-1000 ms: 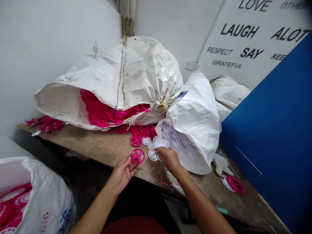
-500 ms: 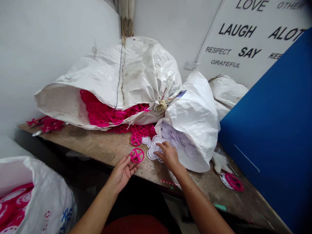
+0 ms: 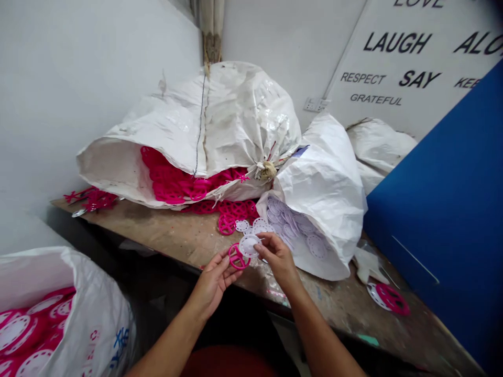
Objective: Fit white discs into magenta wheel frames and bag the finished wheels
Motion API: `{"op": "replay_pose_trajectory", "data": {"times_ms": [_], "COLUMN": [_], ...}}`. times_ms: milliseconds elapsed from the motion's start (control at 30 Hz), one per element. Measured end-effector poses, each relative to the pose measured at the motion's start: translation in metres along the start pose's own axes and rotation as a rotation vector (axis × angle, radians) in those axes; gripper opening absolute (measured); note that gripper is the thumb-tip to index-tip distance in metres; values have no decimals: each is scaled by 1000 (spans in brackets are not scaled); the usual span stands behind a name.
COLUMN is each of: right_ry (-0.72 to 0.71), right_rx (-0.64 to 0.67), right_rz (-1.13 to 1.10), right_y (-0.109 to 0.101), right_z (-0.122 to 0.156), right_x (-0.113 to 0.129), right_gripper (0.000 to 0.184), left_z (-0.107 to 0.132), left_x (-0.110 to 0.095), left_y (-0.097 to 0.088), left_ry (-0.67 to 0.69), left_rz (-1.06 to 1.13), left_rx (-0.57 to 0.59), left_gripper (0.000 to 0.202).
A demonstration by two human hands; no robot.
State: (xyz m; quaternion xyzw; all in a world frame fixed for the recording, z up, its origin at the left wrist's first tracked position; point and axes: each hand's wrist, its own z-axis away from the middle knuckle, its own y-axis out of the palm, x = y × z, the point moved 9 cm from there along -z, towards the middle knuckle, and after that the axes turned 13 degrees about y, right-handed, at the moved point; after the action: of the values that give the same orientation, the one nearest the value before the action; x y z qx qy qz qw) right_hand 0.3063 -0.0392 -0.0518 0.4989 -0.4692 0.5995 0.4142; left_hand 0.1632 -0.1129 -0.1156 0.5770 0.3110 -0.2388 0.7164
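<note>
**Ring and disc met above the table edge.**
The left hand (image 3: 214, 283) pinches a pink ring (image 3: 237, 257) at its fingertips. The right hand (image 3: 280, 259) pinches a white disc (image 3: 250, 245), whose edge overlaps the ring's upper rim. Both parts are held just over the table (image 3: 176, 235), near the sack (image 3: 322, 199) of white discs. Judged step: pairing disc with ring. Seating them would call for matched centres and both grips kept closed.
</note>
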Motion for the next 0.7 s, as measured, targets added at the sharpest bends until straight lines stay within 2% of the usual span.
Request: {"op": "replay_pose_trajectory", "data": {"times_ms": [67, 167, 300, 367, 533, 600, 700], "right_ry": [-23, -105, -13, -11, -287, -268, -89], "right_rx": [-47, -127, -40, -16, -122, -62, 118], "right_rz": [33, 160, 50, 44, 260, 246, 167], "right_y": [4, 4, 8, 11, 15, 19, 28], "right_z": [11, 20, 17, 18, 35, 35, 30], "right_x": [0, 4, -10, -13, 9, 8, -5], "right_gripper": [25, 20, 25, 25, 22, 22, 21], "left_z": [3, 4, 3, 3, 6, 8, 11], "left_x": [0, -3, -7, -7, -10, -17, -32], "left_y": [5, 3, 2, 5, 7, 8, 15], "left_ry": [30, 92, 121, 122, 194, 273, 421], "left_rz": [-46, -169, -273, -274, -410, -529, -741], "left_rx": [15, 1, 24, 41, 80, 120, 187], "left_gripper": [34, 39, 43, 44, 45, 42, 34]}}
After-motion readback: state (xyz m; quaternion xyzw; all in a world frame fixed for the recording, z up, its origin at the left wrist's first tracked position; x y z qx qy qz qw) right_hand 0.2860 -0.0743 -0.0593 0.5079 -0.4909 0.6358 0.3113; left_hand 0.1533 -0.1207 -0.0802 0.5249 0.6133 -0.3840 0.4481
